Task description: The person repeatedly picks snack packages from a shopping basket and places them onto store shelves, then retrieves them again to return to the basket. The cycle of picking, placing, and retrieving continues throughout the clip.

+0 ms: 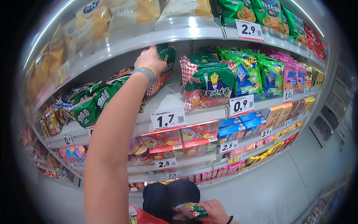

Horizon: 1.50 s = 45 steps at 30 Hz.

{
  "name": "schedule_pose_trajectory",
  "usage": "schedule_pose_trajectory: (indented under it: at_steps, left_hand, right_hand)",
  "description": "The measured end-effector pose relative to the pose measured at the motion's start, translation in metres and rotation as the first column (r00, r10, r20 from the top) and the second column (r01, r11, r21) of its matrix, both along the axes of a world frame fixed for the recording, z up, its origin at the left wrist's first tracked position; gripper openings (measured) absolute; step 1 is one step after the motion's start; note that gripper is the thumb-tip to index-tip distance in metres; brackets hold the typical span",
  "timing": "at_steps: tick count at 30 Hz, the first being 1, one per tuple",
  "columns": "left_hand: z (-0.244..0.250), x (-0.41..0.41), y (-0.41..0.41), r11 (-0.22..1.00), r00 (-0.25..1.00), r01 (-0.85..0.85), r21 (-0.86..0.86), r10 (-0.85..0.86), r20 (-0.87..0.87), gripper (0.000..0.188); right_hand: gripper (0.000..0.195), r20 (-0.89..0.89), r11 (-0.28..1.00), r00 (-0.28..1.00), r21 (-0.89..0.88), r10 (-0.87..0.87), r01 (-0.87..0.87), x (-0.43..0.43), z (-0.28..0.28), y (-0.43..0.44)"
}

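My left hand (151, 60) reaches into the middle shelf (165, 105), under the lip of the shelf above. It grips the edge of a green and red-checked snack noodle bag (167, 60), the thumb side in front and some fingertips hidden. Matching noodle bags (214, 81) stand to its right, with a gap of white shelf between. Low in the view, my right hand (215, 211) holds another green, red-checked noodle bag (193, 210) above my lap. A red plastic bag (149, 217) lies beside it, partly cut off by the frame.
Potato chip bags (134, 14) fill the upper shelf behind a clear plastic guard (190, 23). Green snack bags (86, 107) lean left of my forearm. Bright green pouches (247, 74) stand at right. Red boxes (200, 134) and blue boxes (232, 130) sit below. My dark-clothed knees (170, 193) face the shelving.
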<state>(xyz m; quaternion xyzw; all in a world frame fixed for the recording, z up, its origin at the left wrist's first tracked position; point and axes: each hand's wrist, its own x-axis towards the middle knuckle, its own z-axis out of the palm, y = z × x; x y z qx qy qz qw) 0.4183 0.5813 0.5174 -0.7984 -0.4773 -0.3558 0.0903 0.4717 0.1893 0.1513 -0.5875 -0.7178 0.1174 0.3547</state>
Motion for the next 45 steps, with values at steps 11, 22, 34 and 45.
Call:
schedule_pose_trajectory:
  at_steps: [11, 22, 34, 45]
  left_hand:
    - [-0.026, 0.065, 0.111, 0.915, 0.91, 0.385, -0.123, -0.354, 0.216, 0.07]
    - [-0.03, 0.107, 0.138, 0.641, 0.74, 0.673, -0.369, -0.572, 0.355, 0.069]
    - [-0.027, 0.101, 0.126, 0.101, 0.569, 0.818, -0.566, -0.288, 0.77, 0.052]
    - [-0.035, 0.093, 0.109, 0.192, 0.623, 0.776, -0.601, -0.386, 0.681, 0.046]
  right_hand:
    - [0.058, -0.107, 0.985, 0.981, 0.034, -0.164, 0.169, 0.013, 0.001, 0.012]
    - [0.051, -0.096, 0.97, 0.968, 0.043, -0.233, 0.238, 0.018, -0.005, 0.027]
    - [0.048, -0.113, 0.969, 0.967, 0.076, -0.228, 0.237, 0.017, -0.002, 0.037]
    - [0.079, -0.09, 0.969, 0.969, -0.113, -0.23, 0.219, 0.019, -0.034, 0.028]
